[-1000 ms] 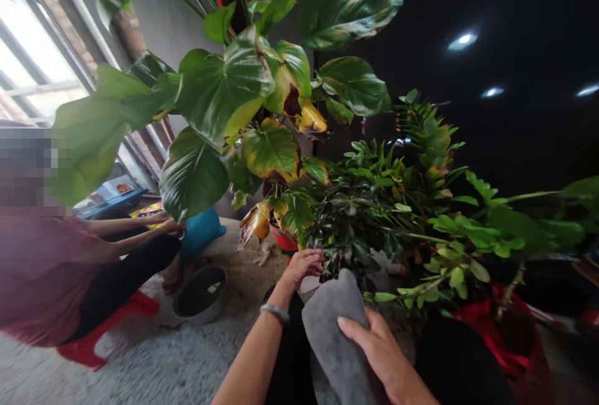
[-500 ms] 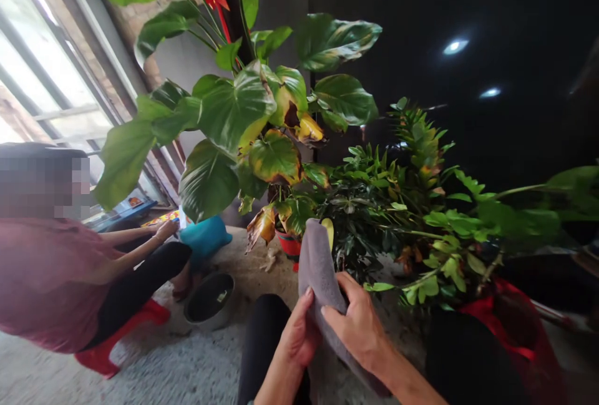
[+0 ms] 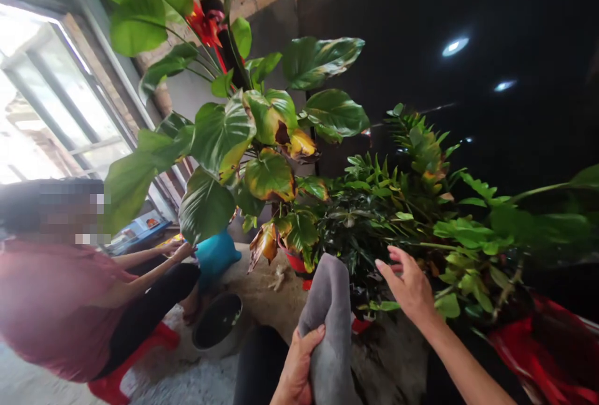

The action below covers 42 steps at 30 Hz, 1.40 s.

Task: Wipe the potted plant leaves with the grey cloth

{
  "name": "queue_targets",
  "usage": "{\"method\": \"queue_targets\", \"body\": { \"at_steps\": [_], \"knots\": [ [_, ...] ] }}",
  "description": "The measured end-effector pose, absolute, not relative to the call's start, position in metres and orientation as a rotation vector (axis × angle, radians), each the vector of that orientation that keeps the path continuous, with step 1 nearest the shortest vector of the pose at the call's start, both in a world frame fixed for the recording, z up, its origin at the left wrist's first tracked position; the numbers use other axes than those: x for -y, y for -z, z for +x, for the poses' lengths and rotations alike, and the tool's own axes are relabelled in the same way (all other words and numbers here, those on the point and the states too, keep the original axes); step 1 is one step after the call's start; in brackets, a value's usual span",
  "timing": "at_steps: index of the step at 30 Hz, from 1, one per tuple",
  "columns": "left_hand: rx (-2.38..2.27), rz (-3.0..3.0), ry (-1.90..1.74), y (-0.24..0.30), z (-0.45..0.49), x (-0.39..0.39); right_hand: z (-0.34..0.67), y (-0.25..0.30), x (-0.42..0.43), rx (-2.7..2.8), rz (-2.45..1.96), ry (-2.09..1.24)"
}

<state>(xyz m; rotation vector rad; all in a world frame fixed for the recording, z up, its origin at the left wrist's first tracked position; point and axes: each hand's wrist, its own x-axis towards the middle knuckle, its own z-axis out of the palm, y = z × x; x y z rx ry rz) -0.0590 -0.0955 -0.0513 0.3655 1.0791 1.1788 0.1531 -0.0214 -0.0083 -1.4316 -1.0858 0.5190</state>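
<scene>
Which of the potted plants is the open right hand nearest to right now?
The dense small-leaved plant in the middle: the right hand hovers open at its foliage. The big broad-leaved plant stands farther left, behind the grey cloth held by the left hand.

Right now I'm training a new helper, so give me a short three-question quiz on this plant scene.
1. True or false: the left hand holds the grey cloth.
2. What is the right hand doing? A gripping the cloth; B reaching open toward the small-leaved plant; C lifting the bowl.
3. What colour is the stool under the other person?

Key: 1 true; 2 B; 3 red.
</scene>
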Motion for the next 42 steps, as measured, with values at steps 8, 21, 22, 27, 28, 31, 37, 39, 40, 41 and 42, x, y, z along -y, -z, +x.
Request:
{"method": "queue_targets", "body": {
  "at_steps": [8,21,22,27,28,31,37,39,40,41,42],
  "knots": [
    [-1.193,0.708,-1.321,-0.046,-0.092,0.037,0.128,0.03,0.0,1.06,-1.308,-0.988],
    [-1.18,0.768,-1.097,-0.001,-0.083,0.045,0.15,0.026,0.013,0.813,-1.15,-1.354],
    [-1.174,0.77,-1.148,-0.011,-0.09,0.043,0.151,0.026,0.013,0.815,-1.128,-1.359],
    [-1.151,0.658,-1.559,-0.059,-0.081,-0.011,0.146,0.024,0.012,0.765,-1.101,-1.351],
    [-1.175,0.618,-1.563,-0.055,-0.072,-0.017,0.145,0.023,0.012,0.751,-1.097,-1.342],
    [-1.306,0.584,-1.339,-0.017,-0.051,-0.005,0.146,0.022,0.013,0.716,-1.098,-1.32],
    [-1.264,0.617,-1.155,0.001,-0.07,0.058,0.156,0.031,0.012,0.761,-1.111,-1.336],
    [-1.232,0.652,-1.32,-0.029,-0.079,0.047,0.156,0.034,0.009,0.741,-1.102,-1.341],
    [-1.213,0.66,-1.424,-0.044,-0.08,0.035,0.156,0.036,0.008,0.728,-1.097,-1.344],
    [-1.176,0.666,-1.519,-0.057,-0.079,0.021,0.156,0.037,0.007,0.718,-1.093,-1.348],
    [-1.15,0.658,-1.573,-0.065,-0.075,0.008,0.155,0.038,0.006,0.71,-1.092,-1.353]
  ]
}}
